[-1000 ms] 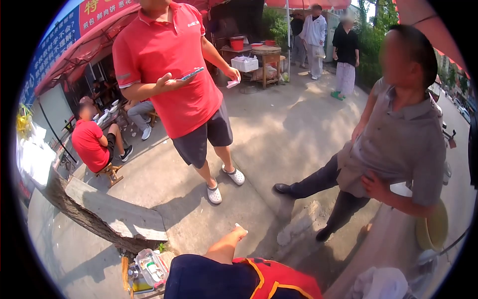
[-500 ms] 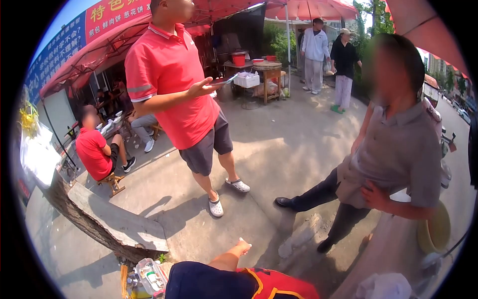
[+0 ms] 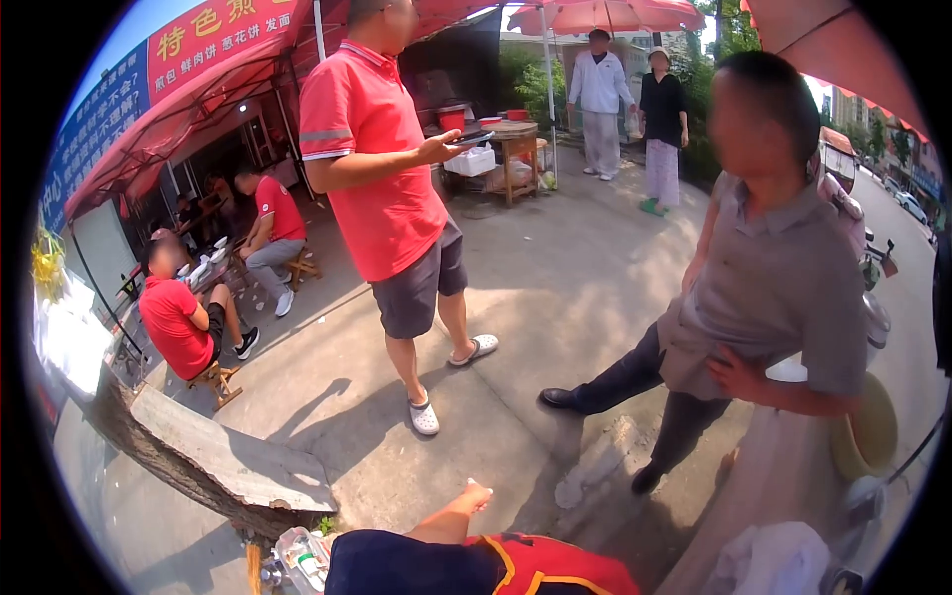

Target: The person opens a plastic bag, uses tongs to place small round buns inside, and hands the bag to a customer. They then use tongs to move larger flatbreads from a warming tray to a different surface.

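My left hand [image 3: 477,495] reaches forward at the bottom middle, below a dark navy sleeve [image 3: 412,565]. Its fingers look curled in, and anything inside them is too small to make out. It hangs in front of a red apron [image 3: 565,565] with yellow trim, over the concrete pavement. My right hand is outside the view. Nearest on the left, beyond the sleeve, sits a clear plastic container [image 3: 303,557] with packets in it. A standing person in a red polo shirt [image 3: 379,169] holds a phone [image 3: 472,139] in one hand.
A person in a grey shirt [image 3: 769,288] stands close on the right, hand at the waist. On the left a tilted slab [image 3: 228,446] rests by a tree trunk [image 3: 178,466]. White cloth or plastic [image 3: 773,560] lies lower right. People sit on low stools under red canopies.
The view has shifted left, bringing another seated red-shirted person into sight. The phone holder appears farther right, with the phone hand raised a little. My left hand keeps almost the same place.
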`<state>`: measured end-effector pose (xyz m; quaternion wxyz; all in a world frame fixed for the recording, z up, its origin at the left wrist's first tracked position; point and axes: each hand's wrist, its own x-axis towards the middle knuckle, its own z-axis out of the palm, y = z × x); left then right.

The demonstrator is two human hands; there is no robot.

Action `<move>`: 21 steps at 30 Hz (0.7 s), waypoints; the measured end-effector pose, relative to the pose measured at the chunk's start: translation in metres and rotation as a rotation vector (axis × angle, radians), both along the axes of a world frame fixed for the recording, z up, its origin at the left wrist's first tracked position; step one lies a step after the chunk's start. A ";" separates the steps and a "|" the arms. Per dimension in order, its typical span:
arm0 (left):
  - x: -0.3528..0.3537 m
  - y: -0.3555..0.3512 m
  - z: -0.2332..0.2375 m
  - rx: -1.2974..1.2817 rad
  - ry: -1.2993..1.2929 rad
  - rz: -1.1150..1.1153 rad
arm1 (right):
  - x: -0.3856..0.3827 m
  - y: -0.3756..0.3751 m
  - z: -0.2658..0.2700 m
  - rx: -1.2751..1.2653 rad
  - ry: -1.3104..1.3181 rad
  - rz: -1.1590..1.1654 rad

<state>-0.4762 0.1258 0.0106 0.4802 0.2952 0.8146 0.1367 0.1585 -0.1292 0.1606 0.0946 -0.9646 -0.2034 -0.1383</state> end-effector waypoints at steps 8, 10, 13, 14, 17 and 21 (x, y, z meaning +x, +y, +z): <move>0.007 -0.005 0.021 -0.006 0.058 -0.028 | -0.001 -0.012 -0.004 -0.008 -0.006 -0.041; 0.006 -0.005 0.016 0.012 0.038 -0.025 | 0.000 -0.017 -0.003 -0.011 -0.006 -0.049; 0.009 -0.005 0.029 0.028 -0.005 -0.002 | -0.002 -0.022 -0.003 -0.017 0.000 -0.059; 0.012 -0.006 0.041 0.027 -0.017 0.005 | -0.003 -0.025 -0.003 -0.020 -0.001 -0.064; 0.015 -0.004 0.039 0.041 -0.035 0.003 | -0.002 -0.031 -0.004 -0.021 -0.004 -0.084; 0.009 -0.002 0.002 0.060 0.004 -0.031 | 0.000 -0.052 -0.004 -0.054 -0.011 -0.116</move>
